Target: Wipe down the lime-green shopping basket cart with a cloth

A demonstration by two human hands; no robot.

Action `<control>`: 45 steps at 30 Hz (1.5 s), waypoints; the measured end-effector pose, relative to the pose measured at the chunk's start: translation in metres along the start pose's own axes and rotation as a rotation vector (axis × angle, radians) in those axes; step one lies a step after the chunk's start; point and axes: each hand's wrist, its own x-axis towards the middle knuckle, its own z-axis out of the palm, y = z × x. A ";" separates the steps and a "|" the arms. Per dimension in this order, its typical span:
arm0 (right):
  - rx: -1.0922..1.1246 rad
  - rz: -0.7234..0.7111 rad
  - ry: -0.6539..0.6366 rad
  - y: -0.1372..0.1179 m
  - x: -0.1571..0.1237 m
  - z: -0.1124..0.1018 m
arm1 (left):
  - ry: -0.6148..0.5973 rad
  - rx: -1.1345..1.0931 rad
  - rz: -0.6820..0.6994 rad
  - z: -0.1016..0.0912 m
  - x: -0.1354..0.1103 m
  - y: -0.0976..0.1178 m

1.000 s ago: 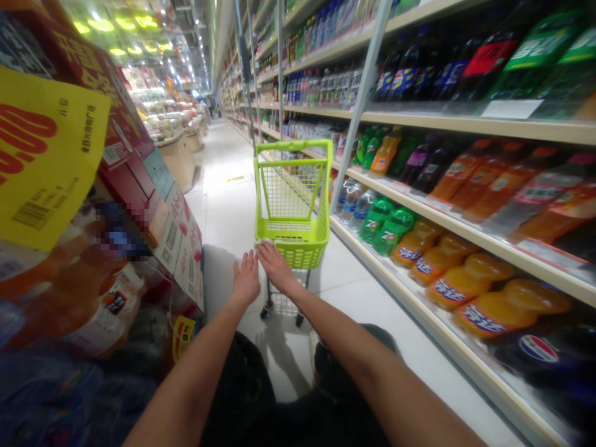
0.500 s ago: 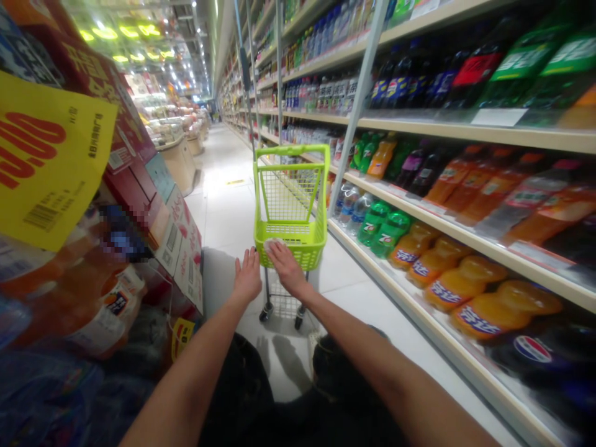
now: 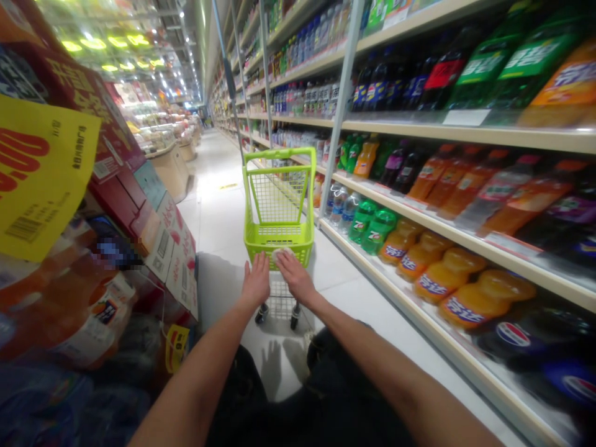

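Straight ahead stands a lime-green shopping cart (image 3: 305,239) with an upper plastic basket and dark wheels. My right hand (image 3: 298,279) presses a folded white cloth (image 3: 282,252) against the basket's near wall, fingers laid over it. It could also be a paper wipe; the material is hard to tell. Just left of it, my left hand (image 3: 256,279) is open and holds nothing, its fingers stretched toward the same wall. Whether those fingertips touch the basket I cannot tell. No goods show in the upper basket.
Shelves (image 3: 442,236) of soda bottles line the right side. Orange soda bottles (image 3: 433,280) fill the bottom shelf. On the left are stacked cartons (image 3: 170,261), bottle packs and a yellow price sign (image 3: 41,174). A white tiled aisle (image 3: 214,180) runs ahead.
My left hand has moved right, closer to my right hand. The right hand and cloth have shifted rightward along the basket's near wall. The view has turned slightly right.
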 end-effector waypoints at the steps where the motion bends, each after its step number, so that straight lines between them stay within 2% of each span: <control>1: 0.001 0.001 0.024 0.003 0.003 -0.006 | 0.008 0.001 0.002 0.000 0.002 0.002; 4: -0.005 0.017 0.033 0.014 0.004 -0.012 | 0.016 0.002 0.025 -0.001 0.005 0.010; 10: -0.018 0.074 -0.061 0.026 -0.035 0.009 | 0.004 0.035 0.109 0.004 0.003 0.028; 13: 0.015 0.073 -0.053 0.023 -0.040 0.002 | 0.003 0.037 0.113 0.004 0.004 0.026; 16: 0.044 0.074 0.044 0.023 -0.022 -0.022 | 0.003 0.033 0.073 -0.002 0.012 0.016; 20: 0.013 0.161 0.169 0.033 0.013 -0.048 | -0.003 0.032 -0.022 -0.017 0.030 -0.004; 22: -0.013 0.231 0.128 0.040 0.025 -0.050 | -0.039 0.021 -0.058 -0.022 0.038 -0.012; 25: -0.052 0.318 -0.020 0.044 0.032 -0.040 | -0.127 -0.021 -0.054 -0.027 0.043 -0.020; 28: -0.109 0.357 -0.096 0.043 0.032 -0.028 | -0.117 -0.057 -0.030 -0.029 0.042 -0.024; 36: -0.090 0.238 -0.054 0.050 0.017 -0.021 | -0.082 -0.087 -0.045 -0.035 0.023 -0.021; 45: -0.039 0.173 -0.016 0.072 0.005 -0.034 | -0.106 -0.120 0.032 -0.039 0.008 -0.003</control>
